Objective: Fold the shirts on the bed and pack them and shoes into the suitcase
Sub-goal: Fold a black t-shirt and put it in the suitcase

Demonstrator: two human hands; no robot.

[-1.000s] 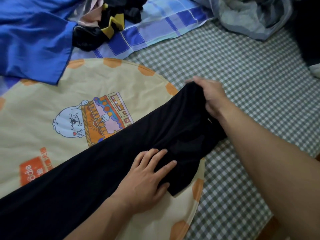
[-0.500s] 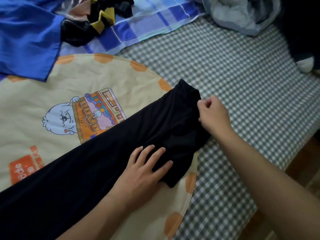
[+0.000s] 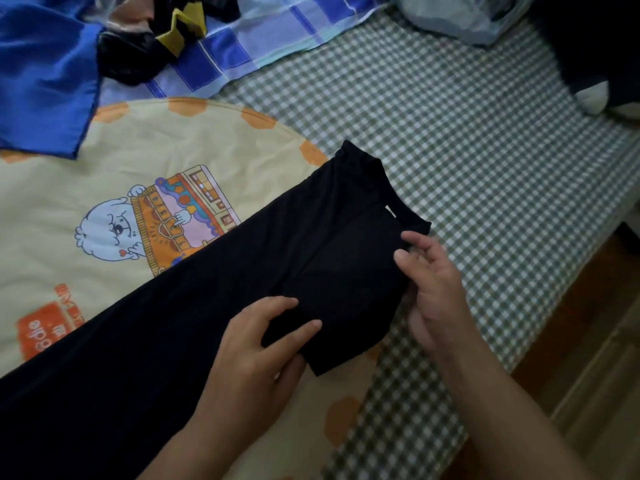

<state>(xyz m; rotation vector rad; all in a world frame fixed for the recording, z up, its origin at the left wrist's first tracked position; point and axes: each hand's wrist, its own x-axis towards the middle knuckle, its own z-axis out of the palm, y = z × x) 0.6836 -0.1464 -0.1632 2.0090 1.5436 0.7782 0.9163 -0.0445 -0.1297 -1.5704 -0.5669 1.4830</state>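
Green-and-white checked bed sheet (image 3: 467,140) carries one cream round cartoon-print mat (image 3: 121,174) and one long black folded shirt (image 3: 207,289) lying diagonally across it. Two hands work its right end: left hand (image 3: 256,358) pinches a fold, right hand (image 3: 433,289) grips the edge.

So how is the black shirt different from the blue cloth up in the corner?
The black shirt is plain black and lies stretched long across the yellow cartoon mat; the blue cloth is bright blue and lies loosely at the mat's far corner. Both hands hold the black shirt; nothing touches the blue cloth. Both lie on the bed.
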